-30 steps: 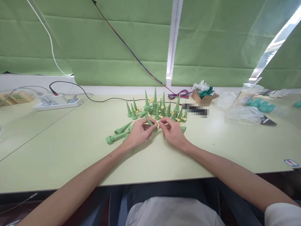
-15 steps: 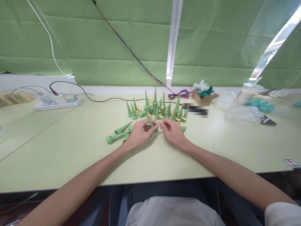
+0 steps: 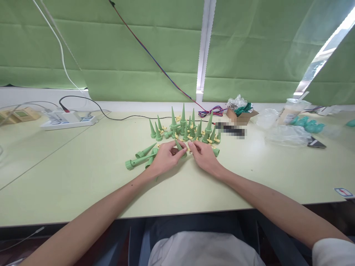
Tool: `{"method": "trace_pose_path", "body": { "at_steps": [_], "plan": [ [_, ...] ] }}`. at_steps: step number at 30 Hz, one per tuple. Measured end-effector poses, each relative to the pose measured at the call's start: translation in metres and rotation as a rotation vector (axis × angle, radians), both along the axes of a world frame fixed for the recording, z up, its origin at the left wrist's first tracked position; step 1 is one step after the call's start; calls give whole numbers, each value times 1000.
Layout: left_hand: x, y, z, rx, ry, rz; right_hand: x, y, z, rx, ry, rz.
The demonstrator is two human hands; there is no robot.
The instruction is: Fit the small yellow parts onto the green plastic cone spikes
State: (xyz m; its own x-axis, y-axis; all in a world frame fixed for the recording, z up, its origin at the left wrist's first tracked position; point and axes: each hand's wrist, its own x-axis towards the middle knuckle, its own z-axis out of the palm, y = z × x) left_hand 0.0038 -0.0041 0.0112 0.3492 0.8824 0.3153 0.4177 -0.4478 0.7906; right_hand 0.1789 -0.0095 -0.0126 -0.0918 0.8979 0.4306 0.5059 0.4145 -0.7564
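**Green spikes: a standing crowd, a few left lying**

Green plastic is most of what sits on the pale table (image 3: 83, 177). At the far left a white power strip (image 3: 66, 120) lies with a black cable (image 3: 111, 116) plugged in, beside a tan box (image 3: 20, 114); no print on either can be read.

Next come the lying spikes (image 3: 140, 157), a handful of green cones on their sides just left of the hands, with no yellow piece visible on them. I judge these to be the ones not yet worked.

The left hand (image 3: 163, 159) is curled, thumb and fingers pinching a green spike (image 3: 180, 147) whose tip points up and away. The right hand (image 3: 203, 157) meets it from the other side, fingertips nipped on a small yellow part (image 3: 189, 149) right at that spike. Whether the part is already seated I cannot tell.

Just behind the hands, the upright spikes (image 3: 183, 125) stand close together, many with yellow pieces at their bases. By the look of it these are finished, so the work seems well past halfway.

Further right lie a coil of red and blue wire (image 3: 212, 111), a cardboard box (image 3: 242, 116) stuffed with plastic wrap, clear bags (image 3: 285, 135) with teal pieces (image 3: 307, 123), and a bottle (image 3: 291, 111) whose label is too blurred to read. At the table's right edge is a small sticker (image 3: 344, 191) with a red mark; its lettering is too small to make out.
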Motion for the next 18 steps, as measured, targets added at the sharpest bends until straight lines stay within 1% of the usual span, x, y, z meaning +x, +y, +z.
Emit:
{"method": "trace_pose_path", "body": {
  "at_steps": [5, 7, 12, 18],
  "plan": [
    [0, 0, 4, 3, -48, 62, 0, -4, 2, -86, 122, 108],
    [1, 0, 6, 1, -58, 72, 0, -5, 2, -88, 143, 129],
    [1, -1, 6, -1, -62, 59, 0, -3, 0, -59, 109, 169],
    [0, 0, 3, 18, -37, 52, 0, -3, 2, -73, 87, 177]
  ]
}}
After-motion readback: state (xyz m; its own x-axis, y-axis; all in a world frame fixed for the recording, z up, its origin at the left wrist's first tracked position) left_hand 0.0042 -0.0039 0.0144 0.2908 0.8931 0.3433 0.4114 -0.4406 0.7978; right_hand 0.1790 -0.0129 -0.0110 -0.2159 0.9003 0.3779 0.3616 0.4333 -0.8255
